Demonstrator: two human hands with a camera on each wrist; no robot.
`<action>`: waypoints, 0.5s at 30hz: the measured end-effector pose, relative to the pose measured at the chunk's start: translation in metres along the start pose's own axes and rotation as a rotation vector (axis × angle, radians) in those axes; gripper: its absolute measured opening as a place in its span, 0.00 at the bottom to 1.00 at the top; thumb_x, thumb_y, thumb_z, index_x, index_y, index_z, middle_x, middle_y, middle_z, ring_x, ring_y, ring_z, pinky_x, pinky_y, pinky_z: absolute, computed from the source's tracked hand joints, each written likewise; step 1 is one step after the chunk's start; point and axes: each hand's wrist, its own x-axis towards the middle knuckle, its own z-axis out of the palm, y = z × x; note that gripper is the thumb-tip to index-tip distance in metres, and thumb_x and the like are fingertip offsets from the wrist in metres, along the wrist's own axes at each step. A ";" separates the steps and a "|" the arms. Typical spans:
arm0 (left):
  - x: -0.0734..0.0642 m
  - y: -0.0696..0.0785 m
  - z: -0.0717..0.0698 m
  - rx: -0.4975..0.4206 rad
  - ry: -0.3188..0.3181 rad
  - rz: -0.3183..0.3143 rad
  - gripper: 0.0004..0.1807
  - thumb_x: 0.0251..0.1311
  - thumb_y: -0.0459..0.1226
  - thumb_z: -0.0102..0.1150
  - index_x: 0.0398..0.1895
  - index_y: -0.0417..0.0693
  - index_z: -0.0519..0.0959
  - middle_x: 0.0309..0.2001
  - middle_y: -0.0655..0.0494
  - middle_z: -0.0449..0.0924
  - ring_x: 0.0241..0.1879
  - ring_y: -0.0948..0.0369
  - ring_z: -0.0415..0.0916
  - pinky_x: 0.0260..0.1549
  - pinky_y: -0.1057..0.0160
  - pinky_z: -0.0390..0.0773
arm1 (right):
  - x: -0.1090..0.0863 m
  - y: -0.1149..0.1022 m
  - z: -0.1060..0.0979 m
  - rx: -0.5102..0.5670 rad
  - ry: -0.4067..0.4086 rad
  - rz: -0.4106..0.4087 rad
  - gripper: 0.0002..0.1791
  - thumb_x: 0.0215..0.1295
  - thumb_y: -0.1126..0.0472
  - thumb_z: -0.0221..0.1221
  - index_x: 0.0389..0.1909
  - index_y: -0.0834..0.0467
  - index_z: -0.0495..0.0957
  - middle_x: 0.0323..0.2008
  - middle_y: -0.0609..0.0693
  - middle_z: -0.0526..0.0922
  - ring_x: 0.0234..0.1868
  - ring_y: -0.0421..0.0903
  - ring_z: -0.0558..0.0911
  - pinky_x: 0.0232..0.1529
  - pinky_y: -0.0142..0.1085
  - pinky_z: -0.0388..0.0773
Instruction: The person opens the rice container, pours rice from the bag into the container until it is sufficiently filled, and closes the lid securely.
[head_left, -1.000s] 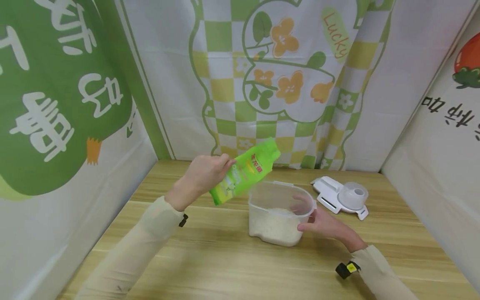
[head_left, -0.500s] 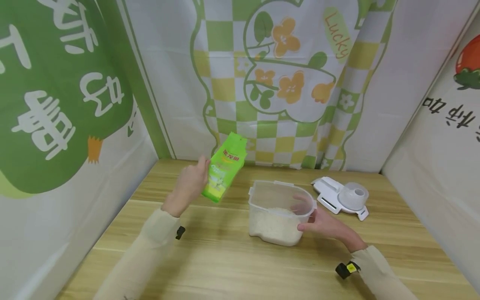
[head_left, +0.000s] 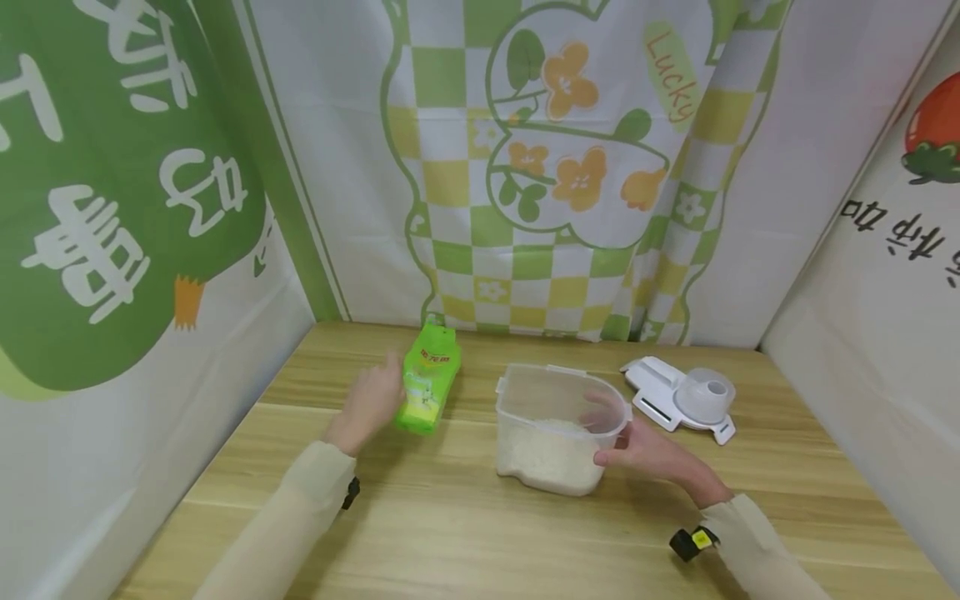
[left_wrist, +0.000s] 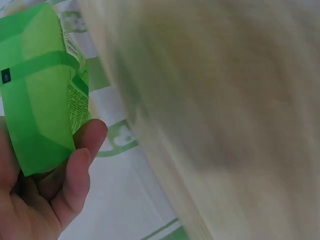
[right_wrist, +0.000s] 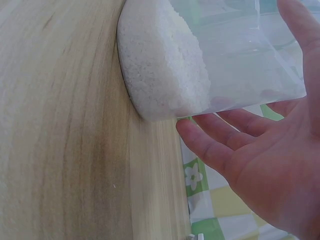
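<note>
My left hand (head_left: 370, 402) grips the side edge of a green bag (head_left: 430, 379) printed with red lettering. The bag stands nearly upright over the left back of the table; in the left wrist view the green bag (left_wrist: 42, 95) shows its smooth back, with fingertips at its lower edge. A clear plastic container (head_left: 558, 400), open at the top, sits on the table, holding white rice (right_wrist: 165, 65). Around its right end my right hand (head_left: 648, 450) holds it, thumb at the front and fingers behind. The fingers (right_wrist: 210, 145) lie along the container's wall.
Behind the container to the right lies a white lid (head_left: 656, 387) with a clear cup (head_left: 705, 394) on it. The wooden table (head_left: 465, 542) ends at a patterned curtain (head_left: 487, 258) behind and printed cloth walls at both sides.
My left hand has carried the green bag left and down, away from the container, turning it from tilted to nearly upright. The right hand and container have stayed put.
</note>
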 end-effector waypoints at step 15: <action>-0.008 -0.009 0.009 0.017 -0.205 -0.062 0.10 0.60 0.29 0.55 0.42 0.36 0.69 0.17 0.54 0.67 0.14 0.60 0.66 0.09 0.68 0.66 | -0.001 -0.003 0.001 -0.005 0.004 0.011 0.45 0.58 0.71 0.66 0.72 0.61 0.52 0.59 0.71 0.74 0.60 0.68 0.74 0.53 0.46 0.80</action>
